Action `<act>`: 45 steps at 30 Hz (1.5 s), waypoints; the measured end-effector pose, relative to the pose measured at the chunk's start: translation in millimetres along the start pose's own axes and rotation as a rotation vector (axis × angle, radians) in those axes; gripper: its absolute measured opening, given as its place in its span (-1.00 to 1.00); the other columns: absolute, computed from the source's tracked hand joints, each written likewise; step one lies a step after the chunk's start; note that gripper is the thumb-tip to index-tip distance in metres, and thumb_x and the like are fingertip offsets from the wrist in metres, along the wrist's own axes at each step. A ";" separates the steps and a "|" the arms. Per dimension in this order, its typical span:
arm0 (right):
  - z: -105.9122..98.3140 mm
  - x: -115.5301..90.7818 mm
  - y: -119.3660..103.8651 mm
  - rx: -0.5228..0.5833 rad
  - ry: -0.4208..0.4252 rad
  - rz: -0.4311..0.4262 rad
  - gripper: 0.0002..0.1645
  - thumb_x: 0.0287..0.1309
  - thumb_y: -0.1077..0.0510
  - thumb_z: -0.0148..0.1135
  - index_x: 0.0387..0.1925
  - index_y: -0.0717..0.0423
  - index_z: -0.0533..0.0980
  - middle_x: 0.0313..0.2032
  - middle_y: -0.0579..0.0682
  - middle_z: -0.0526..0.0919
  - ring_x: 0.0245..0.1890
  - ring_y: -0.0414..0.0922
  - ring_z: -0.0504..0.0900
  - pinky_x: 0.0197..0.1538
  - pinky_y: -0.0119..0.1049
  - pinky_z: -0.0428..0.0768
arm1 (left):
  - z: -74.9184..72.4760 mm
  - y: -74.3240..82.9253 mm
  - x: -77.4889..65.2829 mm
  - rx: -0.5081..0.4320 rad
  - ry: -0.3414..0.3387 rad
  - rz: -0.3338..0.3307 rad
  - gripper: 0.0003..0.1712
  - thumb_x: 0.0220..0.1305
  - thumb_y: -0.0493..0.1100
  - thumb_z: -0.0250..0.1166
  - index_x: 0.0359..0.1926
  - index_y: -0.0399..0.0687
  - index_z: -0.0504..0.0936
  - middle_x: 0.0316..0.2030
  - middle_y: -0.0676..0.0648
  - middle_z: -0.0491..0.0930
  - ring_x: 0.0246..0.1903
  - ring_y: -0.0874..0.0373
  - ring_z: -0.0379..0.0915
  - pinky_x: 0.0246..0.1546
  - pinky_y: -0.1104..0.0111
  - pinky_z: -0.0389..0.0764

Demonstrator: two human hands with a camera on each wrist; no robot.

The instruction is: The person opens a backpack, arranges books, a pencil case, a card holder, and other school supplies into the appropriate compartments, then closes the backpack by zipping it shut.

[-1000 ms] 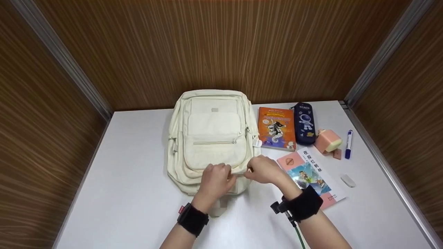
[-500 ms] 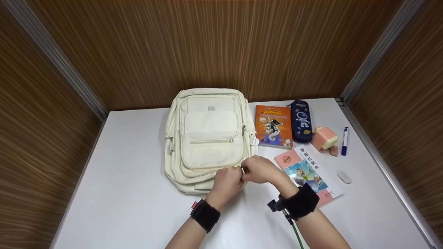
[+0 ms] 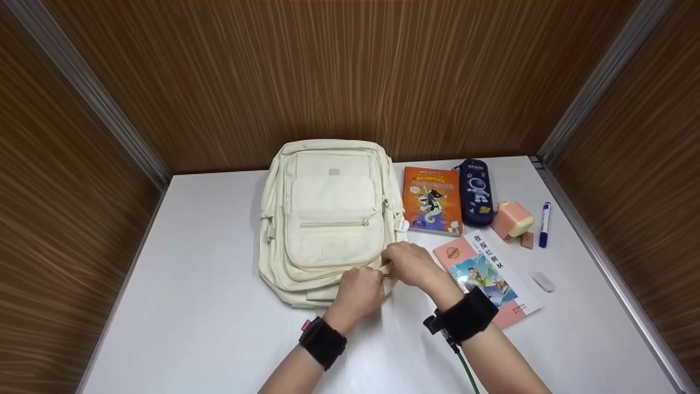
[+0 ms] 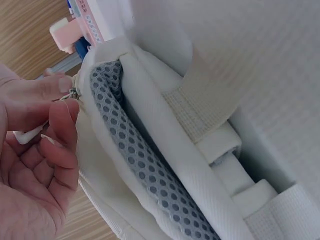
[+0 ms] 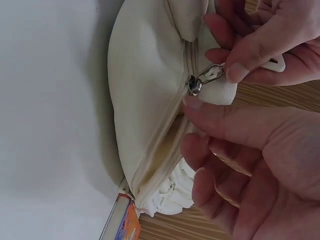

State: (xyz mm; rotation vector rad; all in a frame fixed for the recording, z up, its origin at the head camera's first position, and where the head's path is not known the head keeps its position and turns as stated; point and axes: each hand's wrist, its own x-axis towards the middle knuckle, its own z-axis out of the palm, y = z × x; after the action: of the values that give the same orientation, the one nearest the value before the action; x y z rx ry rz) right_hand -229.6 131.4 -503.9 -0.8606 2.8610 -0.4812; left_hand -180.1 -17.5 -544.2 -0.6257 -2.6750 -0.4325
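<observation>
Near the middle of the bench (image 3: 208, 273), lying front pocket up: a cream backpack (image 3: 336, 197). Along one edge, a partly parted zip, with a narrow gap on one side of the metal slider (image 5: 193, 85) and a yellowish inside just showing. Hanging from that slider, a metal loop and a white pull (image 5: 275, 63). On the pull, the left hand (image 3: 361, 293), pinching with thumb and forefinger, the other fingers loosely bent. Right beside the slider, the right hand (image 3: 413, 265), pinching the cloth edge by the zip between thumb and curled fingers. In the left wrist view, grey mesh padding (image 4: 145, 165) and webbing (image 4: 200, 110) on the bag. Just to the right of the backpack, an orange book (image 3: 432, 200), then a dark blue pencil case (image 3: 476, 191) with an astronaut. Nearer, partly behind the right forearm, a pink and white book (image 3: 481, 276). Farther right, a pink and yellow cube-like object (image 3: 512, 219), a capped marker (image 3: 545, 224) and a small whitish piece (image 3: 543, 281). Behind everything, a wood-grained panel (image 3: 350, 76).
</observation>
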 end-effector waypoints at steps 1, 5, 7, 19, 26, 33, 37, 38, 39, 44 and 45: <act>0.7 0.7 0.2 -0.001 0.013 0.006 -0.74 -0.23 0.41 0.40 -0.58 -0.01 0.59 -0.53 -0.12 0.57 -0.51 -0.08 0.50 -0.45 -0.12 0.48 | -0.3 -1.1 -0.7 -0.013 0.007 0.000 -0.58 0.13 -0.04 0.37 -0.78 -0.03 0.50 -0.79 -0.03 0.45 -0.77 0.03 0.43 -0.77 0.21 0.40; 0.3 1.6 0.2 0.003 0.040 0.013 -0.73 -0.33 0.46 0.36 -0.67 0.03 0.59 -0.59 -0.11 0.55 -0.58 -0.11 0.43 -0.50 -0.14 0.43 | -6.7 -9.3 -4.1 -0.064 0.003 -0.005 -0.55 0.11 -0.10 0.31 -0.84 0.00 0.41 -0.83 -0.03 0.41 -0.80 0.01 0.39 -0.79 0.20 0.35; -0.4 2.0 -0.2 0.007 0.042 0.015 -0.74 -0.36 0.46 0.38 -0.67 0.04 0.60 -0.60 -0.10 0.55 -0.59 -0.12 0.42 -0.49 -0.15 0.44 | -11.2 -15.8 -7.0 -0.077 -0.013 -0.012 -0.58 0.06 -0.17 0.28 -0.85 0.01 0.37 -0.82 -0.04 0.42 -0.78 -0.01 0.41 -0.77 0.19 0.36; -3.5 -3.1 6.6 0.027 0.019 0.009 -0.71 -0.36 0.44 0.46 -0.73 0.07 0.53 -0.65 -0.16 0.44 -0.57 -0.14 0.38 -0.50 -0.21 0.37 | -45.0 -56.9 -26.8 -0.262 -0.174 -0.163 -0.66 0.14 -0.19 0.21 -0.77 -0.01 0.55 -0.73 0.06 0.48 -0.71 0.16 0.36 -0.66 0.26 0.38; -7.0 -5.0 7.5 0.033 -0.021 0.064 -0.73 -0.32 0.42 0.49 -0.69 0.10 0.54 -0.64 -0.15 0.44 -0.55 -0.13 0.37 -0.49 -0.21 0.36 | -60.8 -78.6 -36.6 -0.343 -0.265 -0.250 -0.80 0.23 -0.17 0.25 -0.37 -0.10 0.79 -0.35 -0.04 0.72 -0.61 0.19 0.41 -0.58 0.29 0.39; -9.3 -2.2 -10.1 -0.085 -0.017 0.041 -0.72 -0.22 0.11 0.59 -0.63 0.00 0.55 -0.60 -0.14 0.51 -0.53 -0.09 0.47 -0.47 -0.12 0.42 | -59.7 -72.8 -41.0 -0.289 -0.283 -0.171 -0.77 0.25 -0.32 0.20 -0.19 -0.09 0.77 -0.31 -0.06 0.72 -0.48 0.08 0.59 -0.51 0.23 0.51; -3.1 3.8 -28.9 -0.137 0.041 -0.076 -0.60 -0.19 -0.11 0.59 -0.41 0.05 0.65 -0.46 -0.09 0.60 -0.42 -0.02 0.58 -0.38 -0.09 0.49 | -57.6 -65.8 -39.5 -0.181 -0.297 -0.180 -0.84 0.18 -0.36 0.19 -0.30 -0.10 0.68 -0.40 -0.07 0.67 -0.42 -0.02 0.61 -0.47 0.15 0.52; -0.8 5.2 -33.9 -0.152 0.053 -0.098 -0.57 -0.18 -0.14 0.58 -0.36 0.05 0.66 -0.44 -0.08 0.61 -0.40 -0.01 0.59 -0.37 -0.08 0.50 | -57.0 -64.3 -38.7 -0.155 -0.302 -0.183 -0.86 0.17 -0.36 0.19 -0.33 -0.10 0.65 -0.43 -0.06 0.65 -0.45 -0.03 0.60 -0.50 0.15 0.51; 1.6 6.7 -38.9 -0.175 0.066 -0.113 -0.56 -0.17 -0.15 0.57 -0.35 0.05 0.66 -0.43 -0.08 0.63 -0.41 0.00 0.60 -0.37 -0.08 0.51 | -56.5 -62.9 -37.9 -0.130 -0.306 -0.183 -0.88 0.16 -0.36 0.19 -0.36 -0.09 0.63 -0.46 -0.06 0.62 -0.48 -0.03 0.58 -0.53 0.15 0.49; 13.6 14.1 -59.1 -0.270 0.139 -0.104 -0.67 -0.23 -0.04 0.58 -0.57 0.04 0.60 -0.57 -0.05 0.58 -0.56 -0.01 0.57 -0.51 -0.10 0.47 | -54.0 -59.3 -34.2 -0.086 -0.286 -0.192 -0.84 0.24 -0.28 0.15 -0.49 -0.06 0.52 -0.60 -0.03 0.49 -0.60 0.02 0.48 -0.62 0.19 0.40; 15.4 15.7 -61.9 -0.283 0.154 -0.101 -0.68 -0.25 0.00 0.58 -0.60 0.04 0.57 -0.59 -0.05 0.57 -0.59 -0.01 0.57 -0.54 -0.10 0.47 | -53.6 -59.2 -33.9 -0.098 -0.279 -0.203 -0.81 0.25 -0.25 0.15 -0.52 -0.05 0.49 -0.62 -0.01 0.46 -0.62 0.03 0.45 -0.62 0.20 0.39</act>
State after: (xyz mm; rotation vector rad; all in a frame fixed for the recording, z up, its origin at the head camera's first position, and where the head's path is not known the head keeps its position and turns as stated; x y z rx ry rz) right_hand -207.6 69.7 -498.1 -1.0587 3.0886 -0.1573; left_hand -165.2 -100.3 -522.8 -0.4722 -3.0139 -0.5716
